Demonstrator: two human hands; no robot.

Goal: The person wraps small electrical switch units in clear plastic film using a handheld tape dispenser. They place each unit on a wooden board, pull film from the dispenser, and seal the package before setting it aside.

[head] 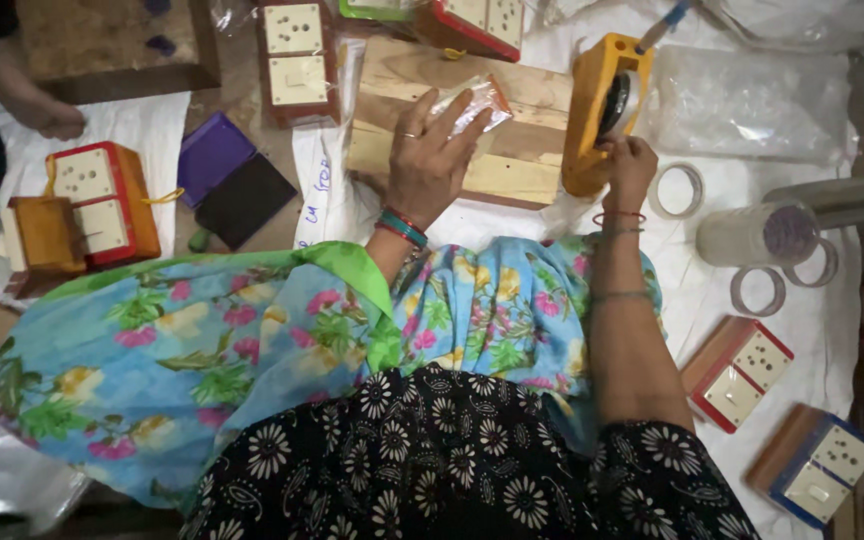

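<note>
The left hand [430, 160] lies flat, grip released, pressing a small plastic-wrapped packet [472, 103] onto a wooden board [497, 170] on the floor. The right hand [630, 168] is clenched on the near end of a yellow tape dispenser [597, 100] at the board's right edge. Tape rolls [677, 190] lie just right; boxed sockets [92, 200] sit far left.
</note>
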